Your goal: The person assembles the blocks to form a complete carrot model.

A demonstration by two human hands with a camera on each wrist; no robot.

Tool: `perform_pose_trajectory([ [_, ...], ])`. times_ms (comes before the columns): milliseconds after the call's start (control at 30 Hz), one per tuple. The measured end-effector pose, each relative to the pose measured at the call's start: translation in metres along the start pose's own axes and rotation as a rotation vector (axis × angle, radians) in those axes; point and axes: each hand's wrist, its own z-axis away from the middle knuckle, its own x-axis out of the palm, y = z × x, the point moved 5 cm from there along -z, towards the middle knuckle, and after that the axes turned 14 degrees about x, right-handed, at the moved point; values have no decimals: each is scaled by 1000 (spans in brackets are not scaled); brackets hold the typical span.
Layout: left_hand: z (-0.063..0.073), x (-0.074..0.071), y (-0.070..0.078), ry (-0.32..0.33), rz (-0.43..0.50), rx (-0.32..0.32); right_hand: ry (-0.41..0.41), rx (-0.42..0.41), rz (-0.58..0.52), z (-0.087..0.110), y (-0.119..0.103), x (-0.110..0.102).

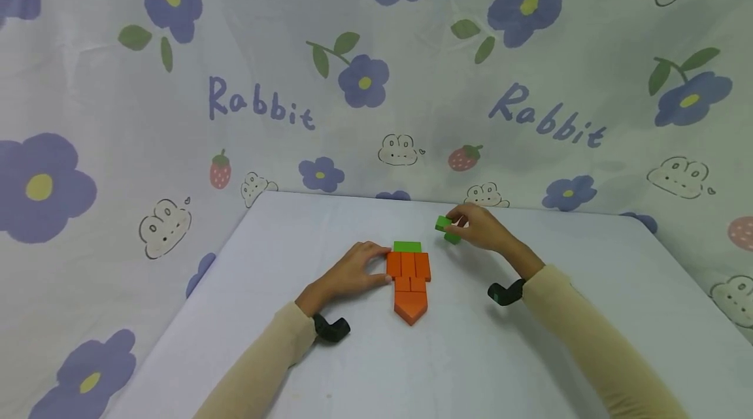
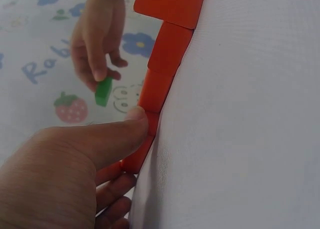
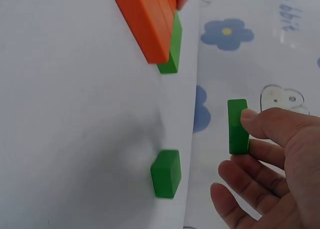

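On the white table lie orange blocks (image 1: 408,266) in a flat arrangement that ends in a pointed orange block (image 1: 411,306) towards me. A green block (image 1: 407,247) adjoins their far side. My left hand (image 1: 355,270) has the leftmost orange block (image 1: 393,265) between its thumb and index finger, at the block's near and far ends. Right of the arrangement, my right hand (image 1: 479,228) pinches a small green block (image 3: 238,126) above the table. Below it, a second loose green block (image 3: 166,173) stands on the table, partly covered by the right hand in the head view.
A white cloth printed with flowers, rabbits and lettering (image 1: 365,112) hangs behind the table (image 1: 265,229). Dark wrist mounts (image 1: 332,329) sit under both beige sleeves (image 1: 565,314).
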Motion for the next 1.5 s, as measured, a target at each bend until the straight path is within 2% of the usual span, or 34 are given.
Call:
perform_pose_trajectory([
  [267, -1, 2, -3, -1, -4, 12, -26, -19, -16, -5, -13, 18],
  [467, 0, 2, -4, 1, -9, 14, -76, 28, -81, -11, -14, 32],
  [800, 1, 4, -2, -4, -2, 18, -54, 97, -18, -12, -7, 55],
  [900, 1, 3, -2, -1, -10, 10, -65, 90, -5, -12, -8, 61],
  [1133, 0, 2, -3, -5, -14, 8, -48, 117, -12, -12, -6, 65],
  [1500, 1, 3, -5, -9, -20, -13, -49, 95, -16, -11, -4, 65],
])
